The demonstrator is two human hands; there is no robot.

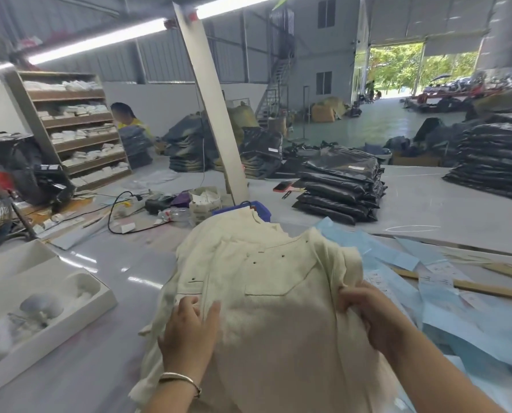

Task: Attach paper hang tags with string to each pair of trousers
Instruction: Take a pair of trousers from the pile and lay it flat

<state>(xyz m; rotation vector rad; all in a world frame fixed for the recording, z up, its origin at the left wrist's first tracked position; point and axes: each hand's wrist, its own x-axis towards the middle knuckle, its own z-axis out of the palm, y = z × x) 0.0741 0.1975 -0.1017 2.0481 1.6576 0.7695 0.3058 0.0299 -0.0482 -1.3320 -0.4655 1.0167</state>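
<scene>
— Two hands sit closest, both on one pair of cream trousers. How do they lie?

— Left hand, at about 7 o'clock in the view, rests on the cloth, fingers fairly straight and spread, thumb out to the side, nothing curled in. One silver bangle circles that wrist. Right hand, at about 4 o'clock, has its fingers curled round a fold at the trousers' right edge, holding the fabric bunched.

— And the trousers themselves?

— Spread over the grey table, filling the lower middle, with the far end running up toward 12 o'clock. I count four small dark rivets or studs on the fabric, and one stitched pocket outline in the middle.

— Any tags?

— To the right, around 3 o'clock, pale blue paper sheets lie overlapped, touching the trousers' right side; too many layers to count. Small white printed slips lie on them, at least two. One wooden strip runs across the blue sheets.

— Left side?

— One white shallow box at 9 o'clock, holding pale rounded bundles, roughly three, blurred. Well apart from the trousers.

— Farther off?

— One blue bin just beyond the trousers at 12 o'clock, one small carton of white tags beside it. Two stacks of black bagged garments at 1 and 2 o'clock. One red phone near the nearer stack. One wooden shelf unit at 10 o'clock with one seated person beside it.
</scene>
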